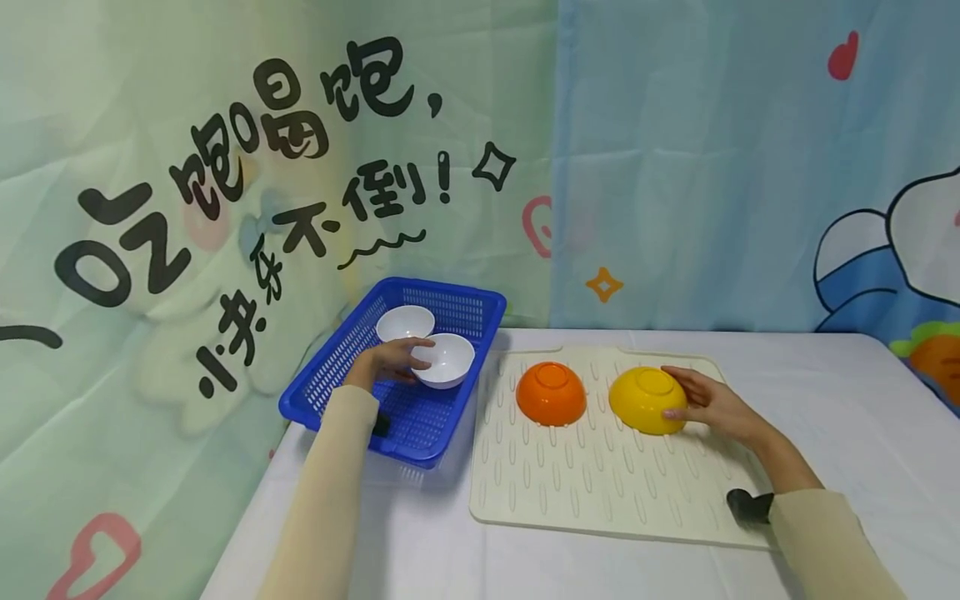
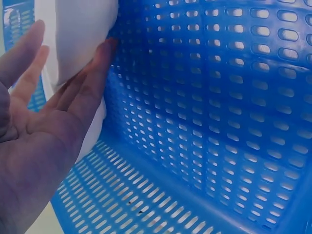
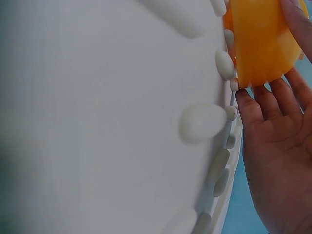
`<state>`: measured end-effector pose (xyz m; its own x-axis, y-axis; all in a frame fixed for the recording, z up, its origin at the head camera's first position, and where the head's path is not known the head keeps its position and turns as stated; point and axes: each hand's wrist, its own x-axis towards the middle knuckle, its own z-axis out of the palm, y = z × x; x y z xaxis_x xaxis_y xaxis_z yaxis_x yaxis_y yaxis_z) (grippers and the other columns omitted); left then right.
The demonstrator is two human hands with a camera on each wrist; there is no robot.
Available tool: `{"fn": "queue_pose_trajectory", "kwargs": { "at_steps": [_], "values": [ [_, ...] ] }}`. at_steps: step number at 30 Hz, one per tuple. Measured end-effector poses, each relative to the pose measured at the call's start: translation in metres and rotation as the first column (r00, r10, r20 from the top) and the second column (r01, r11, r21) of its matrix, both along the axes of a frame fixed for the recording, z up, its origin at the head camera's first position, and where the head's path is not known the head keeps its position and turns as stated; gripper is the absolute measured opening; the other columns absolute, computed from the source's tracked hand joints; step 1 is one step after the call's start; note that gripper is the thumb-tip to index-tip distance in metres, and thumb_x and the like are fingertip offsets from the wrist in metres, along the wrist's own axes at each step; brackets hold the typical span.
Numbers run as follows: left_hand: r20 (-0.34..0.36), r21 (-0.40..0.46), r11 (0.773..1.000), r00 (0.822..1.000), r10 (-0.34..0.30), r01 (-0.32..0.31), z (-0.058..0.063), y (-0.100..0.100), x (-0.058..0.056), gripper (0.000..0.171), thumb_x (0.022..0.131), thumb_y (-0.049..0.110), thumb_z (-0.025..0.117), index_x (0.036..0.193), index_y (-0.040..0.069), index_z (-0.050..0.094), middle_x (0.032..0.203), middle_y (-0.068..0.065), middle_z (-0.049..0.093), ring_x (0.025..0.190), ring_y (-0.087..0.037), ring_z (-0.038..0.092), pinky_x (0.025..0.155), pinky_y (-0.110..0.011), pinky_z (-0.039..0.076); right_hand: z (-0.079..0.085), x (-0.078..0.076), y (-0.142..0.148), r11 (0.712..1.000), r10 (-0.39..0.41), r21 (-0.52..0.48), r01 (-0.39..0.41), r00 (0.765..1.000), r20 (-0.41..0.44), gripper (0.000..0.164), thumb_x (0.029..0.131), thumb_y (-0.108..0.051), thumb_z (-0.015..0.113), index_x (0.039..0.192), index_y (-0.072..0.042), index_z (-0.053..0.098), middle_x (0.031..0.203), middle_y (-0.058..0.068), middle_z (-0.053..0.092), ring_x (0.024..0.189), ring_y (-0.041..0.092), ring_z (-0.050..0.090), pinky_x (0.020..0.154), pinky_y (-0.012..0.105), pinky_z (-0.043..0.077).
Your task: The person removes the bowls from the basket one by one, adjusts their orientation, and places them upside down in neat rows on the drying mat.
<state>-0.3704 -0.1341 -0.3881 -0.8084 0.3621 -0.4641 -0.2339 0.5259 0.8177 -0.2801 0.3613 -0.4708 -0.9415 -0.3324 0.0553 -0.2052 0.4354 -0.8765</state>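
Inside the blue basket [image 1: 416,429], my left hand [image 1: 387,360] grips the nearer of two white bowls [image 1: 450,367]. The left wrist view shows its thumb at the rim side and its fingers along the underside of the white bowl [image 2: 85,34]. The other white bowl [image 1: 405,323] sits just behind, toward the back of the basket. A yellow bowl [image 1: 645,400] stands upside down on the cream mat [image 1: 555,500]. My right hand [image 1: 712,404] holds it from the right, thumb on the near side and fingers around the far side, fingertips low at the rim.
To the left of the yellow bowl, an upturned orange bowl [image 1: 551,393] rests on the ridged mat. The basket stands left of the mat on a white-covered table [image 1: 420,542]. Printed curtains [image 1: 675,167] hang behind and to the left.
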Motion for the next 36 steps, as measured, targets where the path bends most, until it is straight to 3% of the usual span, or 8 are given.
{"fn": "queue_pose_trajectory", "kwargs": {
  "at_steps": [5,11,14,17,18,21,26,36],
  "values": [
    [0.042,0.020,0.999,0.999,0.030,-0.031,-0.010,-0.002,-0.007,0.057,0.091,-0.003,0.051,0.144,0.006,0.029,0.138,-0.020,0.030,0.086,-0.019,0.051,0.089,-0.033,0.046,0.001,0.000,0.000,1.000,-0.005,0.008,0.005,1.000,0.005,0.073,0.087,-0.014,0.065,0.142,0.006,0.022,0.141,0.031,0.027,0.110,-0.012,0.036,0.085,0.006,0.035],
    [0.055,0.030,0.998,0.997,0.062,-0.064,-0.019,-0.005,-0.013,0.062,0.088,-0.006,0.055,0.144,0.008,0.030,0.143,-0.017,0.026,0.088,-0.019,0.054,0.089,-0.033,0.047,0.002,0.001,-0.001,0.999,-0.021,0.045,0.020,1.000,0.010,0.073,0.087,-0.016,0.065,0.142,0.005,0.022,0.142,0.029,0.028,0.124,0.013,0.038,0.085,0.006,0.036],
    [0.051,0.033,0.997,0.997,0.064,-0.066,-0.018,-0.006,-0.012,0.063,0.088,-0.006,0.056,0.144,0.009,0.031,0.144,-0.017,0.025,0.089,-0.020,0.054,0.089,-0.034,0.047,0.002,0.000,-0.002,0.998,-0.033,0.048,0.032,0.999,0.017,0.074,0.086,-0.017,0.066,0.142,0.004,0.023,0.142,0.029,0.028,0.122,0.008,0.038,0.085,0.006,0.035],
    [0.046,0.033,0.997,0.997,0.066,-0.068,-0.016,-0.006,-0.011,0.063,0.087,-0.006,0.056,0.143,0.009,0.032,0.144,-0.018,0.026,0.088,-0.021,0.055,0.088,-0.035,0.047,0.003,0.001,-0.001,0.998,-0.034,0.054,0.032,0.999,0.025,0.074,0.086,-0.018,0.066,0.143,0.004,0.022,0.142,0.028,0.027,0.127,0.019,0.037,0.087,0.007,0.035],
    [0.045,0.030,0.997,0.997,0.069,-0.070,-0.014,-0.006,-0.011,0.063,0.087,-0.007,0.056,0.143,0.009,0.033,0.143,-0.019,0.027,0.087,-0.021,0.056,0.088,-0.035,0.048,0.003,0.001,-0.002,0.998,-0.039,0.052,0.038,0.999,0.029,0.074,0.086,-0.018,0.066,0.143,0.003,0.023,0.143,0.028,0.027,0.125,0.013,0.038,0.087,0.007,0.035],
    [0.039,0.015,0.997,0.996,0.078,-0.079,-0.010,-0.006,-0.011,0.064,0.085,-0.007,0.058,0.142,0.010,0.035,0.142,-0.019,0.030,0.083,-0.022,0.057,0.087,-0.036,0.048,0.004,0.001,-0.001,0.998,-0.034,0.058,0.032,0.999,0.028,0.074,0.087,-0.016,0.066,0.143,0.004,0.022,0.143,0.027,0.027,0.129,0.031,0.033,0.088,0.008,0.035],
    [0.013,0.001,0.997,0.997,0.077,-0.077,0.001,-0.008,-0.012,0.066,0.084,-0.006,0.060,0.143,0.013,0.036,0.138,-0.019,0.034,0.077,-0.020,0.059,0.089,-0.038,0.047,0.005,0.001,-0.001,0.998,-0.027,0.059,0.025,0.999,0.026,0.074,0.087,-0.015,0.065,0.143,0.004,0.022,0.143,0.028,0.027,0.128,0.027,0.034,0.087,0.007,0.035],
    [-0.005,0.077,0.997,1.000,0.004,-0.004,0.045,-0.012,-0.005,0.068,0.085,-0.005,0.061,0.144,0.017,0.035,0.137,-0.019,0.035,0.082,-0.019,0.063,0.094,-0.040,0.042,0.006,0.000,-0.002,0.999,-0.013,0.033,0.012,0.999,0.029,0.074,0.086,-0.013,0.065,0.143,0.005,0.021,0.142,0.030,0.027,0.109,-0.013,0.035,0.085,0.006,0.036]
  ]
}}
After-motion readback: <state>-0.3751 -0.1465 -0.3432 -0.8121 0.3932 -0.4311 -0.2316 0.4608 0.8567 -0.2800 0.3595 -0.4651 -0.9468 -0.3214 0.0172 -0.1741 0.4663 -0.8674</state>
